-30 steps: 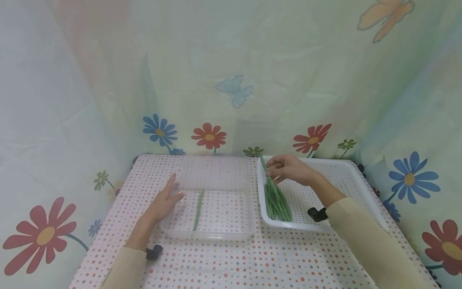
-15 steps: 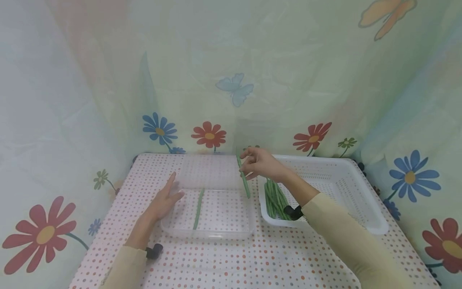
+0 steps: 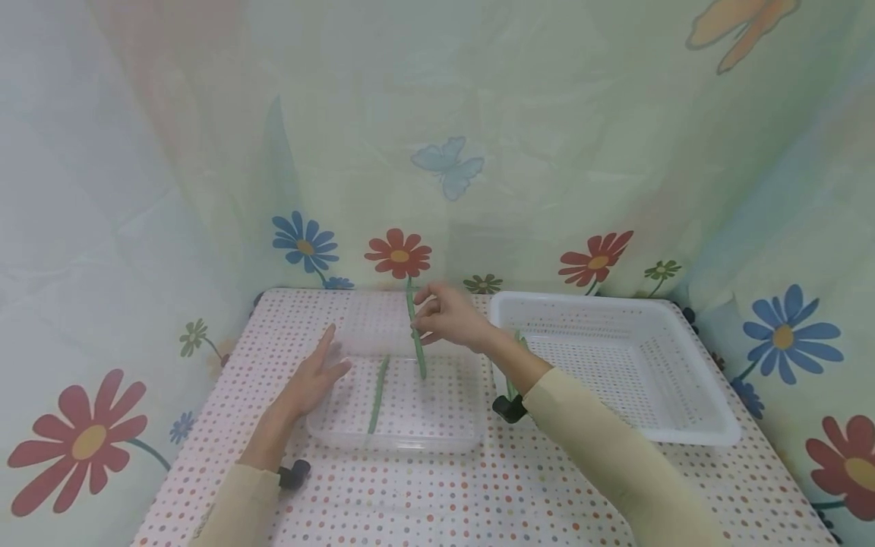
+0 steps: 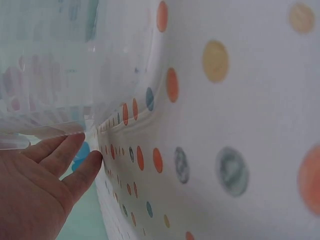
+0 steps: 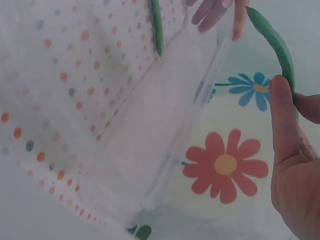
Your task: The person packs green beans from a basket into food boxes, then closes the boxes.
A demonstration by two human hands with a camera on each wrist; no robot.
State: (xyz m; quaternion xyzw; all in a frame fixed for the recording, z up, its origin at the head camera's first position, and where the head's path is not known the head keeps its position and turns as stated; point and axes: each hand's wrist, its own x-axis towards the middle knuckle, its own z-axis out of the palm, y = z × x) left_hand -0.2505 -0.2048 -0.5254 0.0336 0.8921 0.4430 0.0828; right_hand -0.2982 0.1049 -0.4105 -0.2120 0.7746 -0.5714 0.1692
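Note:
My right hand [image 3: 447,315] pinches one green bean [image 3: 418,346] between thumb and fingers, holding it nearly upright over the back half of a clear plastic container [image 3: 437,443]. In the right wrist view the held green bean [image 5: 275,41] juts up past the fingertips. Another green bean [image 3: 378,395] lies inside the container, left of its middle. At the container's left side my left hand [image 3: 311,380] has its fingers extended; in the left wrist view the fingertips [image 4: 75,142] are right at the container's side [image 4: 60,120].
A white perforated basket [image 3: 683,342] stands on the right. More green beans [image 3: 513,387] lie at its left end, mostly hidden behind my right forearm. A dotted cloth [image 3: 410,501] covers the table, and a flowered curtain [image 3: 547,152] hangs around it.
My right hand has lifted a green bean out of the basket and carried it left, over the container. The left hand has stayed in place.

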